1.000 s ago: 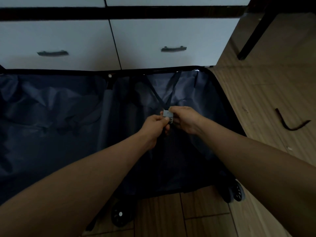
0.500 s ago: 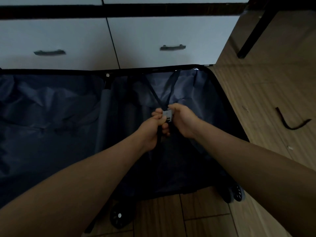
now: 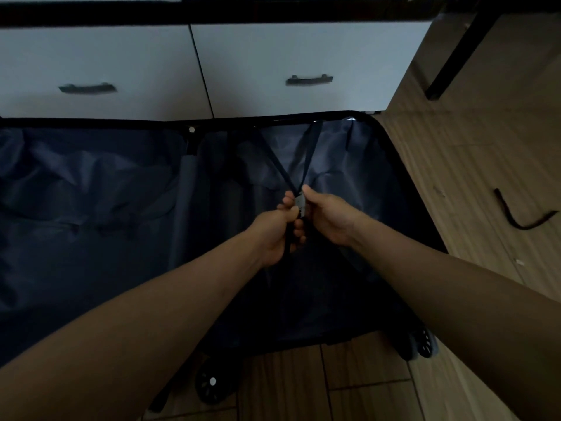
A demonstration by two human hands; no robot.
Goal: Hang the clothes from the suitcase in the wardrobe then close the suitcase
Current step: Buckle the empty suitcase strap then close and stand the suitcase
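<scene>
Across the wooden floor, the open dark-blue fabric-lined suitcase [image 3: 91, 238] lies flat against white drawers [image 3: 100, 71], its crumpled lining showing no clothes. Left hand [image 3: 277, 230] curls round a black webbing strap [image 3: 287, 238]; right hand [image 3: 326, 217] pinches the small grey plastic buckle [image 3: 300, 203]. Both have crept slightly farther in over the last second, strap drawn taut: likely fastening before closing.

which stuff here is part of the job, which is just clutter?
In play: suitcase, its straps, buckle, left hand, right hand.
Just lying about: dark cord on floor, black furniture leg, white drawers.
</scene>
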